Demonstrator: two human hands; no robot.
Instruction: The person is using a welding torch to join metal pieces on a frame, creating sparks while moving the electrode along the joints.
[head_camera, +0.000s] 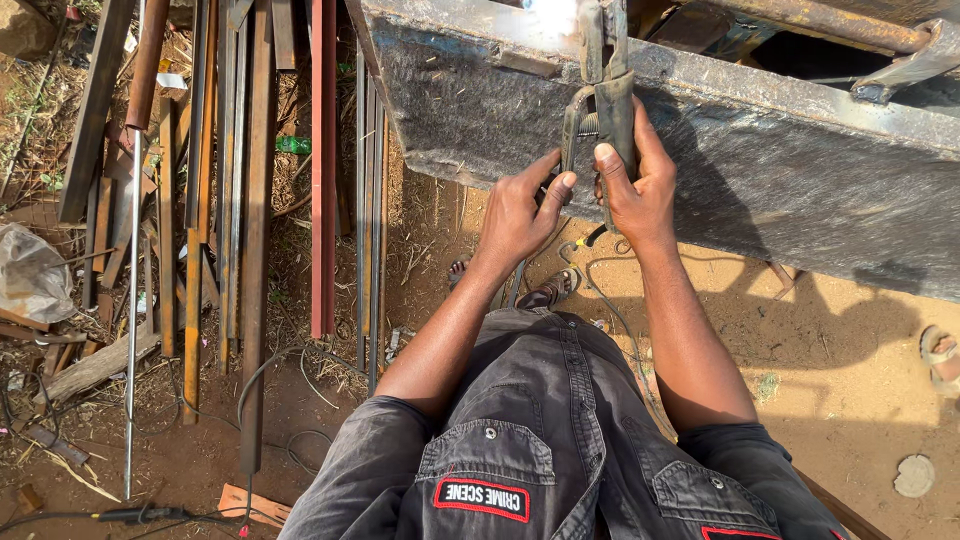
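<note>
Steel panel (700, 150) top-ctr: both hands, left hand (518, 215) & right hand (638, 190), grasp electrode holder (600, 110). Risk: arc glare w/ bare skin could burn; cable (600, 290) underfoot may snag.

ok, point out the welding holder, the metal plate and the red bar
welding holder (604, 120), head view, on its dark grip above the right thumb
metal plate (760, 170), head view, on its bare grey face
red bar (322, 170), head view, mid-length among the stacked bars
</note>
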